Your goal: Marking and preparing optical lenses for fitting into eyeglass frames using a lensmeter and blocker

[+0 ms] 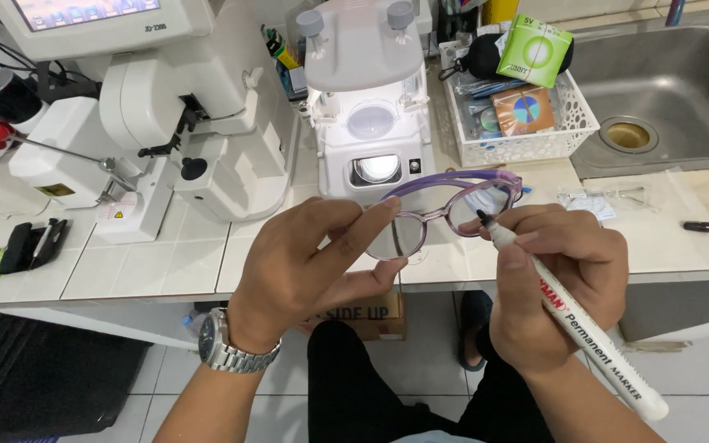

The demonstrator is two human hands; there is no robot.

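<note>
My left hand (309, 267) pinches a pair of purple and pink translucent glasses (446, 207) by the left lens rim, holding them up over the counter's front edge. My right hand (555, 283) grips a white permanent marker (572, 320) like a pen. The marker's black tip touches or hovers just at the right lens. A metal watch (227, 344) sits on my left wrist.
A white lens machine (368, 107) stands just behind the glasses, a larger white instrument (182, 123) to its left. A white basket (527, 123) of small items sits right, beside a steel sink (666, 82). A black marker cap (698, 226) and a clear bag (609, 199) lie on the counter.
</note>
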